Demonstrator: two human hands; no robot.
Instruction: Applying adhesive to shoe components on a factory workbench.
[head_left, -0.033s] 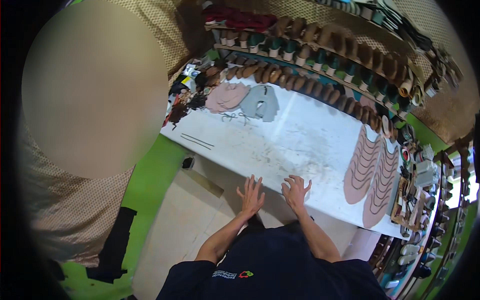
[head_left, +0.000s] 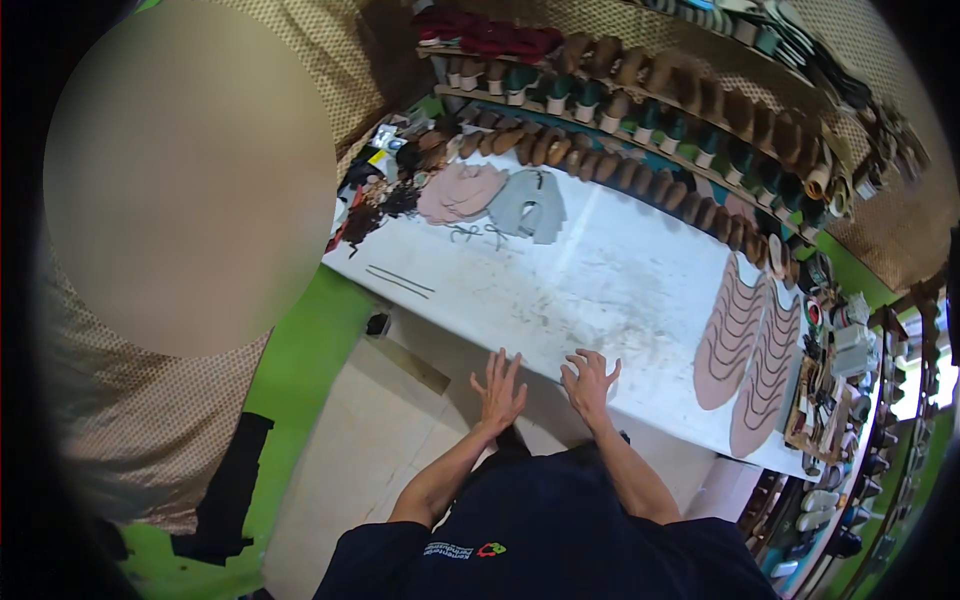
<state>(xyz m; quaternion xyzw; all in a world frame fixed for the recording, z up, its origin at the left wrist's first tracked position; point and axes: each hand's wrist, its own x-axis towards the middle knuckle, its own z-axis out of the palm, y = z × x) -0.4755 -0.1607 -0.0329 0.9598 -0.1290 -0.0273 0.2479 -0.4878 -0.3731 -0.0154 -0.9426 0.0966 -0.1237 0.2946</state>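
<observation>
My left hand is at the near edge of a white table, its fingers spread and holding nothing. To its right, my right hand reaches over the same edge, fingers apart and slightly bent, also without anything in it. Two thin dark strips lie on the tabletop beyond my left hand. Farther back are a pile of pink cut pieces and grey cut pieces. On the right lie two long pink rows of overlapping, curved pieces with dark edges.
Brown shoe lasts line the table's back, below shelves of more lasts. Dark scraps and small items crowd the far left corner. A wooden tray with tools sits at the right end. Shoes fill a rack beyond.
The table and its contents sit slightly farther right in the picture. Both hands keep nearly the same pose.
</observation>
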